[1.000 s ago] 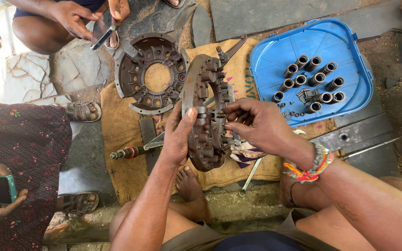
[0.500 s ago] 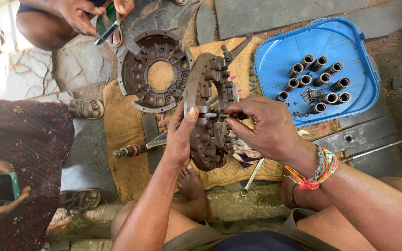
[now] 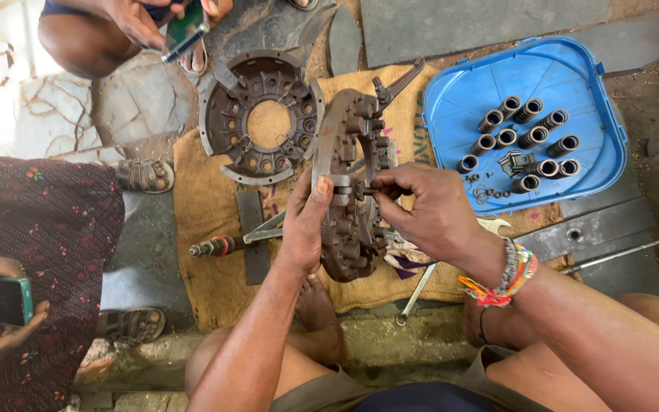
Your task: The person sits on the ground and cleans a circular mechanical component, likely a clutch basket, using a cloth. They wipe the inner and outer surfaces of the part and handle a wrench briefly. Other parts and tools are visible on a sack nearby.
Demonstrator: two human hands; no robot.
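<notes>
The left hand (image 3: 306,225) clasps a rusty clutch pressure plate (image 3: 348,183) stood on edge over the burlap sack (image 3: 207,229), its grip closed on the plate's near rim. The right hand (image 3: 429,210) pinches a small fitting on the plate's right face, grip narrow. Right of the plate lies a blue tray (image 3: 573,84) of dark metal sleeves (image 3: 524,137); left of it, a round clutch cover (image 3: 257,114).
</notes>
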